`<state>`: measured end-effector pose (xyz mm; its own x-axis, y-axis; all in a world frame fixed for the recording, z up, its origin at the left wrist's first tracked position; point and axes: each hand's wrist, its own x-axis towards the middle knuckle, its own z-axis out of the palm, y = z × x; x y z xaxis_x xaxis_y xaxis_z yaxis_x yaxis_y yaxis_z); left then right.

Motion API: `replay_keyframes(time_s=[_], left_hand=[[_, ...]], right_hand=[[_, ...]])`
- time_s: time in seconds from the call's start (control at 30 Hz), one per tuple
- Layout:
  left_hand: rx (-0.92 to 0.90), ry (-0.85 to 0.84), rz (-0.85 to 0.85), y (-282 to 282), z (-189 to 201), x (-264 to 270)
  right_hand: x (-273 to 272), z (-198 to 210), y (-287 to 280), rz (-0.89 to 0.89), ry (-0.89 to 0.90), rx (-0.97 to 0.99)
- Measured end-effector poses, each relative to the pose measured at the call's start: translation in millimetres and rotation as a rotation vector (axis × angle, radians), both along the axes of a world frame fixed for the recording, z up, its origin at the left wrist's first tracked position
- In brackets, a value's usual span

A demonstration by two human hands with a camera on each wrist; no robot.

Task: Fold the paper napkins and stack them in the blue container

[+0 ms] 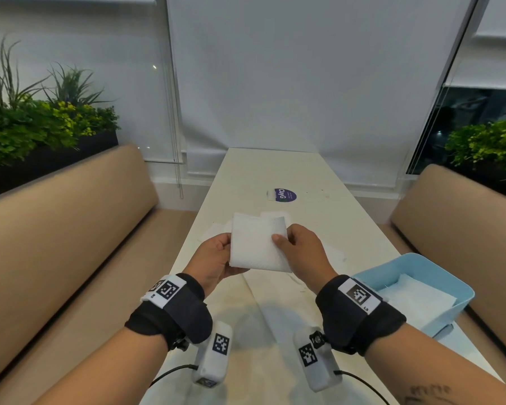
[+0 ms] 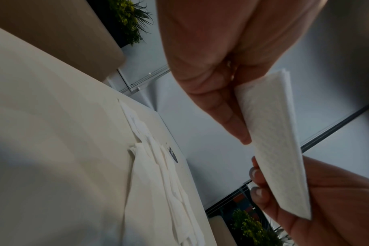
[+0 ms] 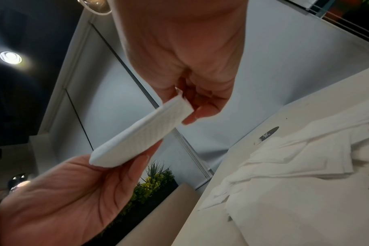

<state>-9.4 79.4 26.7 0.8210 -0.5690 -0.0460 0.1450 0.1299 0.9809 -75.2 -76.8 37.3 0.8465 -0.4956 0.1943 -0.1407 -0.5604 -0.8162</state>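
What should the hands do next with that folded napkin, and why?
Probably carry the napkin to the right and lay it in the blue container. It already looks folded into a small square. The left hand and the right hand both hold it above the table. The container already holds flat napkins. Loose napkins lie waiting on the table.

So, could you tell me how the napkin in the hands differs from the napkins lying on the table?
The held napkin is folded into a layered square; the loose napkins are spread out and rumpled. The held napkin is in the air, pinched between left hand and right hand; the loose napkins lie on the table. Both are white paper.
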Motion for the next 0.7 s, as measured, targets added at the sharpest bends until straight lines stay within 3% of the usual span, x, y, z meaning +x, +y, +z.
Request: replay_keyframes(time_s=[0.2,0.4,0.7], left_hand=[[-0.003,0.076,0.004,-0.1,0.5,3.7],[0.125,-0.105,-0.072,-0.8,2.4,2.8],[0.177,-0.183,-0.052,-3.1,-1.1,-0.8]], right_hand=[[-2.0,-3.5,-0.1,-0.011,-0.009,-0.106],[-3.5,-3.3,1.2,-0.009,-0.023,-0.103],[-6.3,-0.9,5.7,-0.014,-0.044,-0.06]])
